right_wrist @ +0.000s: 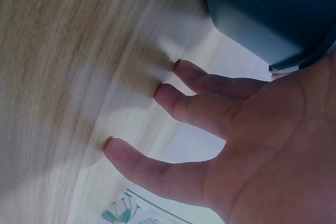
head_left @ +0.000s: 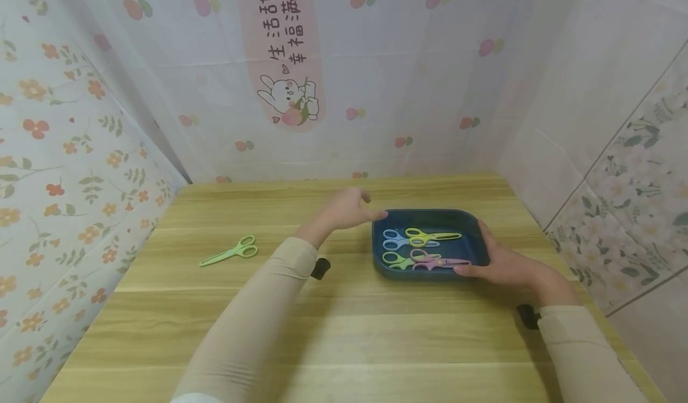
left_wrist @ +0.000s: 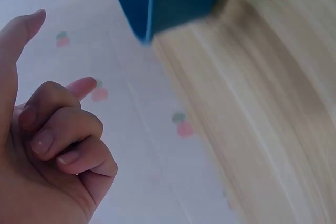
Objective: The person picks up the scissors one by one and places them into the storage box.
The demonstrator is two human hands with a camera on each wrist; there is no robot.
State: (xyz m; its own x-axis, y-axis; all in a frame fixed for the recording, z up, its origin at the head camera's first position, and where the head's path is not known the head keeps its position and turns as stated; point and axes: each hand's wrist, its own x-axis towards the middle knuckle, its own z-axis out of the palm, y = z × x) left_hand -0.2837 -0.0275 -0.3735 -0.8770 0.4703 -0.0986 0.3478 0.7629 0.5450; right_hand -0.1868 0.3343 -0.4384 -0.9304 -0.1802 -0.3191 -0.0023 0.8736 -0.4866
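Note:
A dark blue tray [head_left: 378, 260] holds several pairs of scissors: blue scissors [head_left: 395, 239], yellow scissors [head_left: 430, 236], green scissors [head_left: 398, 261] and pink scissors [head_left: 430, 260]. My right hand [head_left: 507, 264] grips the tray's right front corner, thumb over the front rim. In the right wrist view three fingers [right_wrist: 197, 108] extend down beside the tray, toward the tabletop. At the tray's left back corner is my left hand [head_left: 350, 209], holding nothing; several of its fingers [left_wrist: 79, 135] are loosely bent. Light green scissors [head_left: 236, 250] lie on the table left of my left arm.
Wood-grain tabletop [head_left: 344, 337] stretches under both arms. A printed curtain [head_left: 419, 92] hangs behind its back edge, with a floral sheet [head_left: 80, 182] on the left and another floral sheet [head_left: 639, 170] on the right.

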